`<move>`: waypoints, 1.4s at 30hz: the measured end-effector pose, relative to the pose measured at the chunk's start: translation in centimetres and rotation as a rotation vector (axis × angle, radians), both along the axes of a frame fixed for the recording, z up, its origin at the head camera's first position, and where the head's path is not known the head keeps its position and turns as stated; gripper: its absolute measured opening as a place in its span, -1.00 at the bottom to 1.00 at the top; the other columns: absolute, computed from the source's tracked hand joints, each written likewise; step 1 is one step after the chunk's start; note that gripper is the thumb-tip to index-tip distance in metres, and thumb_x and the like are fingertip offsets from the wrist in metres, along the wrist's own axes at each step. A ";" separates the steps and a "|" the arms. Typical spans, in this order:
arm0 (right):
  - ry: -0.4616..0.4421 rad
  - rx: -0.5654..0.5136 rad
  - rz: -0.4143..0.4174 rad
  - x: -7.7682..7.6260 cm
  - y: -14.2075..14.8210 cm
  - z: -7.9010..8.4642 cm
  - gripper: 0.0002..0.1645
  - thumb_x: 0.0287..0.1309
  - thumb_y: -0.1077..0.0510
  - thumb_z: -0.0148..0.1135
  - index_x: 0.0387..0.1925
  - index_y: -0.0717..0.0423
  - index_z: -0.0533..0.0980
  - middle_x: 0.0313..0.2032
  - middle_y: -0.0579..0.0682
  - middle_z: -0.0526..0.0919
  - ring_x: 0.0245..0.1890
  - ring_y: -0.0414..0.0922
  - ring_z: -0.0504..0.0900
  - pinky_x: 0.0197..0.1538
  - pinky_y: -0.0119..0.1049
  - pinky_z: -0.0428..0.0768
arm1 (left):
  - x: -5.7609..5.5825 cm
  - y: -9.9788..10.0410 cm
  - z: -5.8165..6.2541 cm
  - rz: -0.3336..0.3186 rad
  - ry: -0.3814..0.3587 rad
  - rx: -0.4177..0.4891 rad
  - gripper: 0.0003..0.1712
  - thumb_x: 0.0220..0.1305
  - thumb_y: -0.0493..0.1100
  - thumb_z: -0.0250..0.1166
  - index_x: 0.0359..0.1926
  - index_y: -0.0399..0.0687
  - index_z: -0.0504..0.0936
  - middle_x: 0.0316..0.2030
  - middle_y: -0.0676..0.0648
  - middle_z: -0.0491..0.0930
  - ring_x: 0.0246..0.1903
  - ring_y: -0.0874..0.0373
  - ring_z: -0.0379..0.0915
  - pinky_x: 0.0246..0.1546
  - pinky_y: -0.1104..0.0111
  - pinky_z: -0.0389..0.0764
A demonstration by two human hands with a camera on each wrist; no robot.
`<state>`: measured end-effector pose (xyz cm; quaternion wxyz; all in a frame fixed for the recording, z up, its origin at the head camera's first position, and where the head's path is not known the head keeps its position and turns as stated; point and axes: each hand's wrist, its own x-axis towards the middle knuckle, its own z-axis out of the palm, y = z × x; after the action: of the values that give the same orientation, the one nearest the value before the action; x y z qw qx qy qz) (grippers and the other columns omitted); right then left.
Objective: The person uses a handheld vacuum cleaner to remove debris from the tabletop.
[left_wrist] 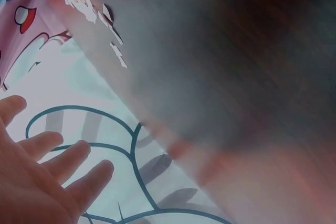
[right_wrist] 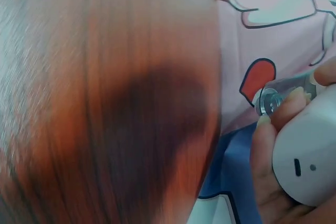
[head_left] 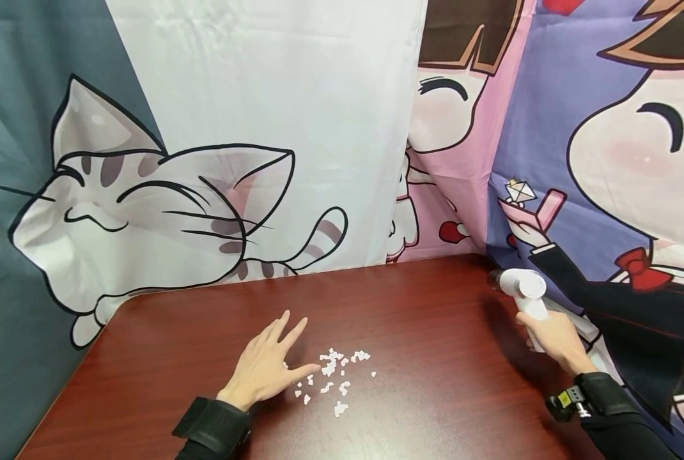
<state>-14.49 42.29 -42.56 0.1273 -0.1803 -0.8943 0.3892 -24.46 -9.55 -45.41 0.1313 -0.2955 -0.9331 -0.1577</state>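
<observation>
Basically, the right hand (head_left: 557, 340) is gripping a white gun-shaped gadget (head_left: 517, 281), while the left hand (head_left: 266, 365) is splayed wide. Little white scraps (head_left: 329, 369) sit on the table (head_left: 422, 332) between the hands, just beside the left one.

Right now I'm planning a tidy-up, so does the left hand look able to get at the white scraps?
Probably yes: the left hand is close beside the white scraps, appears to hold nothing, and no object shows in the way.
</observation>
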 end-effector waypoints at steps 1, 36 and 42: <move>0.016 -0.072 0.014 -0.1 0.3 -0.2 -0.48 0.11 -0.08 0.14 -0.39 0.40 0.49 -0.60 0.08 0.58 -0.64 -0.10 0.55 -0.56 -0.23 0.48 | 0.0 0.1 0.0 -0.002 0.003 0.002 0.01 -0.14 0.60 0.03 0.33 0.31 0.19 0.33 -0.07 0.05 0.22 -0.05 0.09 -0.01 -0.04 0.27; 0.065 -1.808 0.964 -0.2 1.0 0.2 -0.56 0.23 0.03 -0.46 -0.16 0.21 0.31 -0.42 -0.05 0.21 -0.47 -0.20 0.19 -0.31 -0.31 0.40 | -0.3 0.1 -0.3 -0.028 0.023 0.018 0.00 -0.12 0.56 0.06 0.33 0.24 0.21 0.32 -0.10 0.07 0.22 -0.05 0.09 -0.05 -0.02 0.31; 0.067 -1.808 0.974 -0.3 0.8 0.1 -0.55 0.23 0.05 -0.48 -0.15 0.21 0.32 -0.42 -0.05 0.21 -0.47 -0.19 0.19 -0.31 -0.31 0.40 | -0.4 0.1 -0.4 -0.035 0.020 0.028 -0.02 -0.10 0.55 0.07 0.33 0.25 0.22 0.32 -0.10 0.07 0.21 -0.04 0.10 -0.06 -0.01 0.32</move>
<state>-14.76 43.04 -42.47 -0.2029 0.1845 -0.2388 0.9316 -24.82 -9.48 -45.83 0.1422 -0.3115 -0.9240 -0.1701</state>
